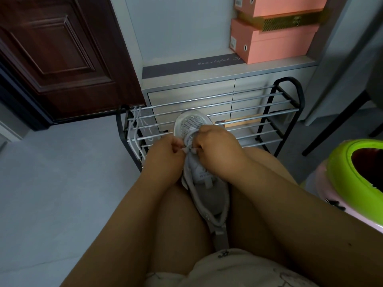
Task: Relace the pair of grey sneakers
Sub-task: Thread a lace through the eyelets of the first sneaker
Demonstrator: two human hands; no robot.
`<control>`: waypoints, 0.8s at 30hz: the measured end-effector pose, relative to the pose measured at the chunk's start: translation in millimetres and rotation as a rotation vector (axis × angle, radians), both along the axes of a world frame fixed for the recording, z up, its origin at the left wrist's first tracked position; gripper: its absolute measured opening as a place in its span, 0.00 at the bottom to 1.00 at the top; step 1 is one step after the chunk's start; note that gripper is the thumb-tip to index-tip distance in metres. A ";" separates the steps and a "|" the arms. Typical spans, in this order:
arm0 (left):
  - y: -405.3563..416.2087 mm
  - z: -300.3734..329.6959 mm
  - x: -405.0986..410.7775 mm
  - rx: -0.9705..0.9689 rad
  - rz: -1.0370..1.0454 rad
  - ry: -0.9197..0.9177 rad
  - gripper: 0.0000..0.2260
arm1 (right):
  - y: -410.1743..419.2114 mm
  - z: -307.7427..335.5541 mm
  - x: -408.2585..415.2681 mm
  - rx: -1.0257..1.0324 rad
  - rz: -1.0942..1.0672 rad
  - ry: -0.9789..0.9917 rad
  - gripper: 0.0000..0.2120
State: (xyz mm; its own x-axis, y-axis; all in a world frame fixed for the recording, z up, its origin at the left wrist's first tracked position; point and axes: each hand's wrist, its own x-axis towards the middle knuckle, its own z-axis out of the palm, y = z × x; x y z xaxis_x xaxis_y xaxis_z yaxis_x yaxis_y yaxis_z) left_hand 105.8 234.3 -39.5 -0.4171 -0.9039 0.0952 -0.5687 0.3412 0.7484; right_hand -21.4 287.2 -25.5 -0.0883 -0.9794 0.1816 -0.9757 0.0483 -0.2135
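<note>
A grey sneaker lies between a seated person's knees, toe toward the shoe rack, as left hand and right hand pinch its lace.

Grey sneaker lies lengthwise between person's knees, toe pointing away toward shoe rack, heel nearest body; mesh toe cap with pale rubber rim rests against rack's front bars; tongue pulled up, printed label showing inside; opening faces up; upper eyelets apparently unlaced, though hands cover that part; white lace hangs loose over rack's left end, draped across bars, well apart from sneaker; second sneaker not seen.
</note>
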 end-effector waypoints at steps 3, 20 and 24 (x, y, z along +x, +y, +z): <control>0.1 -3.3 1.0 -0.029 0.038 -0.009 0.05 | 10.0 13.4 -4.7 0.162 0.128 -0.040 0.09; 17.9 17.7 17.2 -0.069 -0.369 0.111 0.15 | 51.4 48.1 -30.4 0.303 0.374 -1.000 0.06; 20.2 16.7 18.9 -0.204 -0.389 0.054 0.09 | 48.3 41.4 -33.3 0.309 0.310 -1.031 0.08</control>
State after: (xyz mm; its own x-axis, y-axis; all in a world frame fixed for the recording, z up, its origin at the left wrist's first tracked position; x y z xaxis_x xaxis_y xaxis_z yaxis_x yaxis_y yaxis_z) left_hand 124.7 254.5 -22.8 -0.7121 -0.6412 0.2860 -0.3311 0.6659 0.6685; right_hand -54.7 335.5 15.9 0.1994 -0.9756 -0.0925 -0.3184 0.0247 -0.9476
